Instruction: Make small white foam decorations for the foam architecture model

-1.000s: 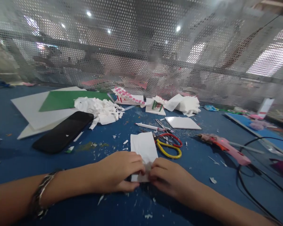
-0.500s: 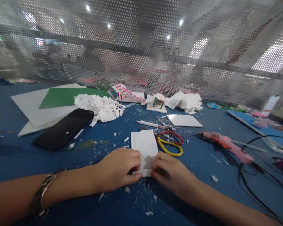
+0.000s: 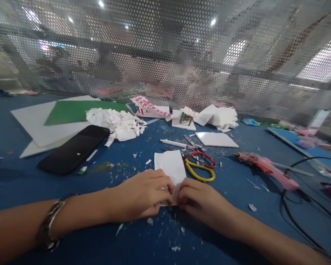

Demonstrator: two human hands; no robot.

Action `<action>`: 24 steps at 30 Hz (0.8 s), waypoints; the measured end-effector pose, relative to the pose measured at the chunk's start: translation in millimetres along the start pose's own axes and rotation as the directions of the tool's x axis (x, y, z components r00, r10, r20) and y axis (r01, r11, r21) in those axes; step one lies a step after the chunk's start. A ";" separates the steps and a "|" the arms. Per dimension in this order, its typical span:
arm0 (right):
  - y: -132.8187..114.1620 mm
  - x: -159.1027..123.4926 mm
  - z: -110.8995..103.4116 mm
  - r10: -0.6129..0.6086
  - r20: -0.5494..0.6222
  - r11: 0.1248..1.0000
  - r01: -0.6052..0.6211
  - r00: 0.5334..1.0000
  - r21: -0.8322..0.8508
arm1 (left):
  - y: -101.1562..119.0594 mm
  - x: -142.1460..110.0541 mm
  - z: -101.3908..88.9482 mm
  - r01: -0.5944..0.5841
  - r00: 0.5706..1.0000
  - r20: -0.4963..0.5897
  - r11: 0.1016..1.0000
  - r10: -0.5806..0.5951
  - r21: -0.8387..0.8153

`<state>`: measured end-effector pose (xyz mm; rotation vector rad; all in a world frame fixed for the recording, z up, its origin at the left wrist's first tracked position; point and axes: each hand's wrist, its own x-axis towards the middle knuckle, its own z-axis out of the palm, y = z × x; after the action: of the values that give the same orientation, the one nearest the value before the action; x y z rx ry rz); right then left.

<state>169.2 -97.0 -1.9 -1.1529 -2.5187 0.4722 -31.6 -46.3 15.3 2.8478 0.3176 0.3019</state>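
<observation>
Left hand (image 3: 147,193) and right hand (image 3: 204,202) pinch the near end of the white paper (image 3: 171,165) on the tabletop (image 3: 138,243) beside the scissors (image 3: 196,165), its folding seemingly begun there but unfinished.

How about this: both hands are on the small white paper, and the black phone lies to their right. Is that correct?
Not quite: the black phone lies to their left, as the head view shows. The rest holds: the left hand and the right hand are both on the small white paper.
</observation>
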 end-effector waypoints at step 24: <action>2.9 -1.2 -4.6 0.029 0.004 0.999 -0.029 1.000 0.028 | 0.0 -2.0 6.1 0.123 0.991 -0.052 0.992 -0.121 0.025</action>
<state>173.8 -95.4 0.8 -1.1812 -2.4932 0.5158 -32.2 -48.1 9.2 2.8368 0.5079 0.3475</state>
